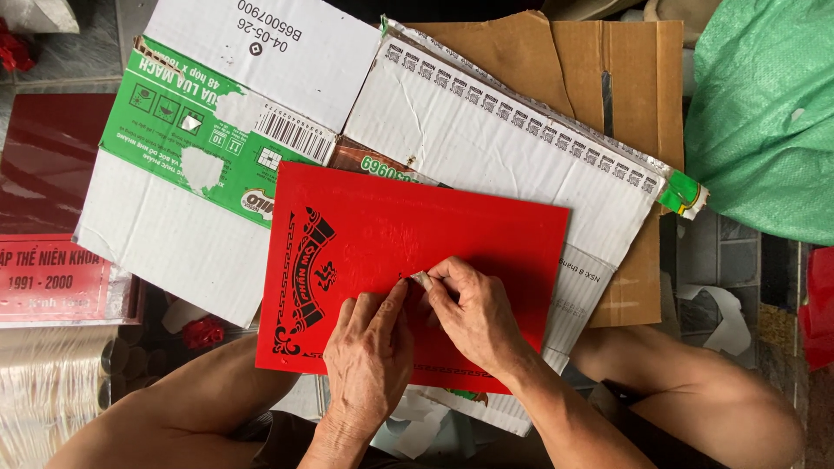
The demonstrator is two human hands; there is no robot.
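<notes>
**Peeling at the red sheet**

My red sheet (408, 252) lies on the flattened cardboard boxes (486, 139), its near edge over my lap. My right hand (473, 317) pinches a small pale scrap (420, 280) near the sheet's middle, grip narrow. My left hand (369, 356) presses flat beside it, thumb touching. The sheet looks thin, stiff and light, probably easily creased; best steadied flat, close to the scrap.

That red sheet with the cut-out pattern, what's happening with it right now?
A person bends over a red sheet lying on flattened cardboard boxes. The left hand presses on the sheet, while the right hand pinches a small blade-like tool against it near the middle. An ornamental cut-out band runs along the sheet's left side. A green sack sits to the right.
</notes>
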